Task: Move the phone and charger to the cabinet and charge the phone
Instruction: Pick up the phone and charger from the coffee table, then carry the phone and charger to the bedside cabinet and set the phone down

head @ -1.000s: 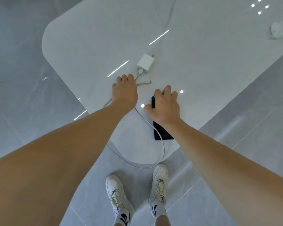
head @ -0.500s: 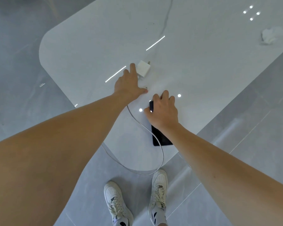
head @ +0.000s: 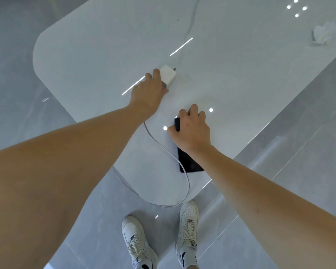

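Observation:
A white charger block lies on the glossy white table. My left hand closes around its near left side, fingers touching it. From under that hand a white cable runs toward me, loops off the table's near edge and back. A black phone lies flat near the table's front edge. My right hand covers its far half, fingers curled over the top end and thumb at its left edge. No cabinet is in view.
A crumpled white tissue lies at the table's far right. The table's rounded near corner sits just above my white sneakers on the grey tiled floor.
My left hand slid away from me along the cable and now grips the charger block. My right hand stayed on the phone, which has not moved.

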Demonstrator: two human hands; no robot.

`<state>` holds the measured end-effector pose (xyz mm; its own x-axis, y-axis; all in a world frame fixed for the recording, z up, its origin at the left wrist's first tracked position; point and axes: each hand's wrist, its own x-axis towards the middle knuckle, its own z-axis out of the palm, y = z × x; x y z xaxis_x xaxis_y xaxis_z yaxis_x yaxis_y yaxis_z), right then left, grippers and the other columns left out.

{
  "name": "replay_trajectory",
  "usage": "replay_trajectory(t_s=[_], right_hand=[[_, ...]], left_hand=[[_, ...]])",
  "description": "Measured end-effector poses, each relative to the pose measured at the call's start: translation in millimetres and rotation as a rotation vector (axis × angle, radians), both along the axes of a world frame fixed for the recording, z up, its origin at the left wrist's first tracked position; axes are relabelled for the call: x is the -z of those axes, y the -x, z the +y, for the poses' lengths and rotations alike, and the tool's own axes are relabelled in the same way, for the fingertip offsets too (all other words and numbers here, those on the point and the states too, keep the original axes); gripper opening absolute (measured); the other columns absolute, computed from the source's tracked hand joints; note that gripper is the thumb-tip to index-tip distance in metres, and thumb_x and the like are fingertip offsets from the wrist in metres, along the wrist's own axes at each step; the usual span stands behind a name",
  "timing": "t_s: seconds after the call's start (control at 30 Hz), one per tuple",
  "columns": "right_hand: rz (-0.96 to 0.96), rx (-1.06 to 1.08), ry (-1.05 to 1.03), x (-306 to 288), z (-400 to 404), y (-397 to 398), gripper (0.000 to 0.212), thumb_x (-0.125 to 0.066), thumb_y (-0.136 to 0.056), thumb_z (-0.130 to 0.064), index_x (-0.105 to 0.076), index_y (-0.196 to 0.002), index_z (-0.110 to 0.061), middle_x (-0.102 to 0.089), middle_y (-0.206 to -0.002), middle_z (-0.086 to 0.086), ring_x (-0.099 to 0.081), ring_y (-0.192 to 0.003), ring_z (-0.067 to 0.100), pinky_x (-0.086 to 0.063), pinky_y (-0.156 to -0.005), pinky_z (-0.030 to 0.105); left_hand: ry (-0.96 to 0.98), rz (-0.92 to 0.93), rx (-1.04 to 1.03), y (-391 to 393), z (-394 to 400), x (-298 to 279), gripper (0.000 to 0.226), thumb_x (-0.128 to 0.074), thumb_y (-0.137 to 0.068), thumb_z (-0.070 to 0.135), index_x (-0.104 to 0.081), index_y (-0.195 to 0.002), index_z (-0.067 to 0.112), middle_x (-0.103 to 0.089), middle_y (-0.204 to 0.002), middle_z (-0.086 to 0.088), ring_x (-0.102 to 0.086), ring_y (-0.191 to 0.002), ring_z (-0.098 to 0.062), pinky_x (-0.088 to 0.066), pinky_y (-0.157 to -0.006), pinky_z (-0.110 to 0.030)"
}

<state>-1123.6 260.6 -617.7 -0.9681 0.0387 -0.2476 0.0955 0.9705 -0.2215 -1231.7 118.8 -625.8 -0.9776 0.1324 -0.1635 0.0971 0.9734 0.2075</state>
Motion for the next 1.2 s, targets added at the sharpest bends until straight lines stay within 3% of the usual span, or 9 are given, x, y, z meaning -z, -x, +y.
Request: replay_trajectory(t_s=[0.13,0.3,0.43,0.53,0.63,0.87,1.0,1.2], right_hand=[[0.001,-0.020,0.021,-8,1,-1,0.031,-0.058,-0.089,-0.036,-0.057,-0.101,-0.006,-0.046,-0.112,0.011,-0.034,-0.089,0.028,-0.035,-0.055,0.033],[-0.002,-0.071,0.009,-39,-4,-3,0.033,-0.057,-0.092,-0.037,-0.058,-0.103,-0.006,-0.047,-0.112,0.011,-0.038,-0.090,0.028,-0.037,-0.055,0.034],[-0.004,-0.117,0.032,-87,-15,-3,0.033,-0.058,-0.092,-0.036,-0.058,-0.106,-0.006,-0.047,-0.111,0.010,-0.043,-0.094,0.029,-0.040,-0.058,0.034],[0.006,-0.144,0.076,-131,-30,-8,0.033,-0.058,-0.092,-0.038,-0.056,-0.104,-0.008,-0.045,-0.106,0.007,-0.045,-0.093,0.030,-0.041,-0.059,0.035],[0.042,-0.192,0.107,-179,-50,-19,0.032,-0.058,-0.091,-0.040,-0.055,-0.101,-0.010,-0.043,-0.100,0.004,-0.043,-0.089,0.028,-0.040,-0.061,0.035],[0.075,-0.428,0.150,-285,-113,-53,0.033,-0.058,-0.091,-0.040,-0.057,-0.100,-0.007,-0.047,-0.098,0.006,-0.044,-0.089,0.028,-0.042,-0.061,0.036],[0.091,-0.613,0.172,-346,-145,-73,0.033,-0.057,-0.091,-0.041,-0.058,-0.101,-0.010,-0.043,-0.099,0.003,-0.045,-0.093,0.028,-0.042,-0.061,0.036],[0.134,-0.910,0.216,-430,-198,-133,0.031,-0.056,-0.090,-0.042,-0.054,-0.098,-0.012,-0.047,-0.103,0.005,-0.040,-0.092,0.027,-0.037,-0.063,0.036]], left_hand=[[-0.078,-0.024,-0.037,-10,-7,-3,0.047,-0.047,-0.106,0.039,-0.037,-0.135,0.003,-0.056,-0.083,-0.008,-0.054,-0.067,-0.032,-0.037,-0.058,-0.037],[-0.258,-0.094,-0.157,-45,-36,-23,0.052,-0.051,-0.104,0.043,-0.036,-0.135,0.005,-0.056,-0.093,-0.010,-0.055,-0.076,-0.034,-0.043,-0.065,-0.040],[-0.545,-0.092,-0.277,-82,-61,-70,0.047,-0.055,-0.102,0.040,-0.039,-0.132,0.007,-0.060,-0.092,0.000,-0.058,-0.074,-0.028,-0.041,-0.058,-0.034],[-0.686,-0.090,-0.347,-113,-76,-118,0.046,-0.057,-0.102,0.036,-0.039,-0.132,0.006,-0.054,-0.083,0.016,-0.056,-0.066,-0.014,-0.037,-0.052,-0.029],[-0.757,-0.113,-0.411,-147,-88,-170,0.047,-0.057,-0.102,0.037,-0.038,-0.134,0.009,-0.056,-0.083,0.013,-0.054,-0.064,-0.011,-0.039,-0.053,-0.028],[-0.751,-0.042,-0.628,-241,-128,-277,0.036,-0.058,-0.101,0.037,-0.041,-0.127,0.018,-0.062,-0.086,0.005,-0.061,-0.068,-0.013,-0.047,-0.054,-0.033],[-0.686,0.057,-0.804,-299,-152,-333,0.030,-0.058,-0.099,0.039,-0.039,-0.118,0.024,-0.057,-0.071,0.007,-0.050,-0.055,-0.008,-0.035,-0.048,-0.025],[-0.614,0.267,-1.152,-408,-176,-425,0.043,-0.057,-0.099,0.040,-0.041,-0.131,0.017,-0.061,-0.078,-0.001,-0.055,-0.063,-0.023,-0.047,-0.058,-0.039]])
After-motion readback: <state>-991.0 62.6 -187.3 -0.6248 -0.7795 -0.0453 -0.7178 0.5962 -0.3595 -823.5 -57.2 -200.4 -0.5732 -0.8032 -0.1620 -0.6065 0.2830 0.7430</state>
